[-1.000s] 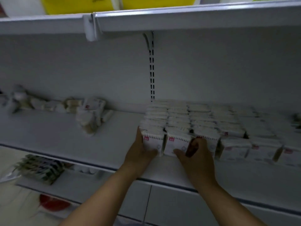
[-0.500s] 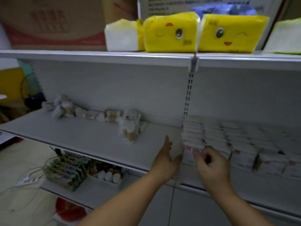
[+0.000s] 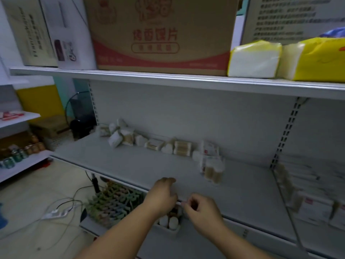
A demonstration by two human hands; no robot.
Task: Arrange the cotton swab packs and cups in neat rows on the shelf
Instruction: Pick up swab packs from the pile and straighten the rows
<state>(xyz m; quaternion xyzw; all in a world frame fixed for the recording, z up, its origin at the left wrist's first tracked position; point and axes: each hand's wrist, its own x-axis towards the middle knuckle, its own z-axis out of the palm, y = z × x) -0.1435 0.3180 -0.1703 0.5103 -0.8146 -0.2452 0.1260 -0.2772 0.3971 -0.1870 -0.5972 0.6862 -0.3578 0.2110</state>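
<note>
**Middle shelf: loose packs at back, neat rows at right**

The white metal shelf (image 3: 149, 169) ran left to right, and its front half was bare board. Loose swab packs (image 3: 121, 136) lay in a ragged line along the back wall, some flat and some tilted, several touching. One taller bundle of packs (image 3: 211, 165) stood further forward, at the right end of that line. In the next bay to the right, the boxed packs (image 3: 315, 208) sat in tight rows reaching the front edge. They were blurred, so their labels were unreadable.

Brown cardboard box (image 3: 158, 34) with a red band, yellow tissue pack (image 3: 321, 60), pale grey shelf (image 3: 149, 165)
</note>
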